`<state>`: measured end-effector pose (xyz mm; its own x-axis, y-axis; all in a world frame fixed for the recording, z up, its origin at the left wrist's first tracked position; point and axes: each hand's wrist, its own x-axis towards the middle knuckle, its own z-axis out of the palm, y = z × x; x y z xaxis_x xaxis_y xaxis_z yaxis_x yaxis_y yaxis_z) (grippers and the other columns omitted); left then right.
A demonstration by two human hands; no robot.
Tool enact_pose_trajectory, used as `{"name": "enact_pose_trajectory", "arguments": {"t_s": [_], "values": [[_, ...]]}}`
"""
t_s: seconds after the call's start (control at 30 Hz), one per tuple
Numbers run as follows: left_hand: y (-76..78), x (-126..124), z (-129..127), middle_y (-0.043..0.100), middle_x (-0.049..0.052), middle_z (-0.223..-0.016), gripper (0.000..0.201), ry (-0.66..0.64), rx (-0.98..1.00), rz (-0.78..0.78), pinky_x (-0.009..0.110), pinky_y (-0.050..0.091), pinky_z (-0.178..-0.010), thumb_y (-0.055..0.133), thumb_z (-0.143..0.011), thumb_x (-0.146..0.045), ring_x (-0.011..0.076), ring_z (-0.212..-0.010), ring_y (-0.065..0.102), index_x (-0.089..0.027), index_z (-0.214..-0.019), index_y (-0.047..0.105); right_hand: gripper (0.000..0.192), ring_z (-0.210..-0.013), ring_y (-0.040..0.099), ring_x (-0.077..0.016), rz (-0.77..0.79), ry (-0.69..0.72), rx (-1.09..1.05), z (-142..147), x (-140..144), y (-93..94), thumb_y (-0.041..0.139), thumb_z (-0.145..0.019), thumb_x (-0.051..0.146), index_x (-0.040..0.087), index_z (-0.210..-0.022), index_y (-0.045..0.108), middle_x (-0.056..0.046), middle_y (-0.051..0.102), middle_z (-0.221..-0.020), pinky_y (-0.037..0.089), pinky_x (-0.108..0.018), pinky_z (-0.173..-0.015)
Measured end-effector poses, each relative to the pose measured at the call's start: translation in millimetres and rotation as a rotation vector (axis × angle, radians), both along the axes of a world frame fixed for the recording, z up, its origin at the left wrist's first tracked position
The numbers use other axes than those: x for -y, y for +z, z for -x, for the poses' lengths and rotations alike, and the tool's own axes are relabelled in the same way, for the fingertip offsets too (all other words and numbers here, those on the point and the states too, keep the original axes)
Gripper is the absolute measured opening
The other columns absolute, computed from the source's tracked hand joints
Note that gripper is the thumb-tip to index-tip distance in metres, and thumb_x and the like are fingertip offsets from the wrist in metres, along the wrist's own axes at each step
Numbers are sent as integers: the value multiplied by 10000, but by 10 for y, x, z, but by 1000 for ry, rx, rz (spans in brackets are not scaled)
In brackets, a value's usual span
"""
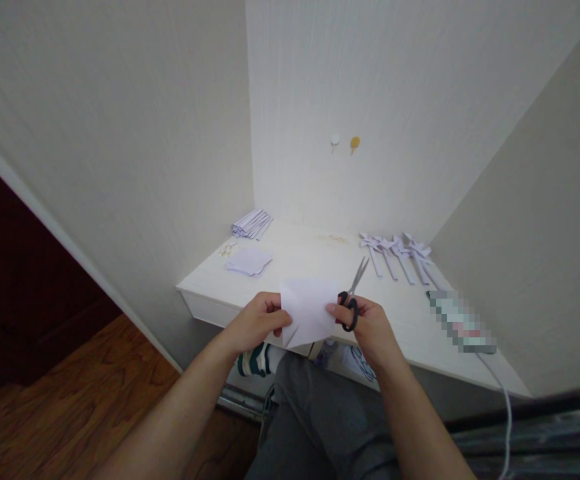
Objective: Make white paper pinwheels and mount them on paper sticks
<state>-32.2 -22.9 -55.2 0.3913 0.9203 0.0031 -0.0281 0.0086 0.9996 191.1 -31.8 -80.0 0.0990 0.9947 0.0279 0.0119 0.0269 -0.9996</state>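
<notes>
A square white sheet of paper (310, 307) is held up over the table's front edge, with a slit running in from its lower left corner. My left hand (263, 320) pinches its left edge between thumb and fingers. At the right edge my right hand (367, 323) grips the paper with the thumb on top. That same hand also carries black-handled scissors (354, 293), looped on its fingers, their blades slightly parted and pointing away from me. Behind the paper to the left lies a stack of white paper squares (249, 261).
Rolled paper sticks (253, 224) lie in a bundle at the back left, near small pale bits (228, 250). Several paper pinwheels (401, 250) lie at the back right. A phone (463, 323) with a white cable (507, 407) rests on the table's right side. Walls enclose the table (315, 250).
</notes>
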Motion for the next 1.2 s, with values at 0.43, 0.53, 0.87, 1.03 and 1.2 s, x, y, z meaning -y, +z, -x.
{"name": "enact_pose_trajectory", "arguments": {"t_s": [0.43,0.53,0.87,1.03,1.2], "values": [[-257,-2,-219,667,22,-638,276,131,-9,53,258,458,-530,780,-670,-414,134,-545,569,-161,-725,683,342,-570,482,-134,-70,-120,-93,58,19,-28,870,-649,440,197,-613,633,22,583,-581,398,-286,-564],[-271,27,-272,673,30,-631,262,157,36,48,265,473,-569,753,-707,-406,137,-577,587,-159,-674,673,331,-590,509,-137,-85,-150,-150,83,7,-76,871,-685,443,192,-659,656,19,606,-616,440,-288,-595],[-236,22,-326,689,26,-645,282,290,148,42,274,481,-580,775,-713,-420,135,-581,587,-153,-691,687,329,-568,561,-150,-68,-113,-261,134,3,-135,885,-724,430,178,-658,684,-17,666,-594,481,-295,-588],[-254,32,-351,674,35,-618,308,221,100,62,280,465,-570,764,-696,-440,139,-572,581,-142,-664,693,341,-568,568,-146,-78,-100,-273,147,13,-126,896,-703,439,176,-652,685,-16,678,-598,479,-286,-580],[-231,52,-350,654,21,-582,297,248,110,15,276,454,-575,747,-717,-430,129,-552,561,-153,-635,680,352,-570,592,-144,-51,-80,-244,144,13,-117,890,-704,467,176,-689,694,-13,678,-603,493,-284,-595]]}}
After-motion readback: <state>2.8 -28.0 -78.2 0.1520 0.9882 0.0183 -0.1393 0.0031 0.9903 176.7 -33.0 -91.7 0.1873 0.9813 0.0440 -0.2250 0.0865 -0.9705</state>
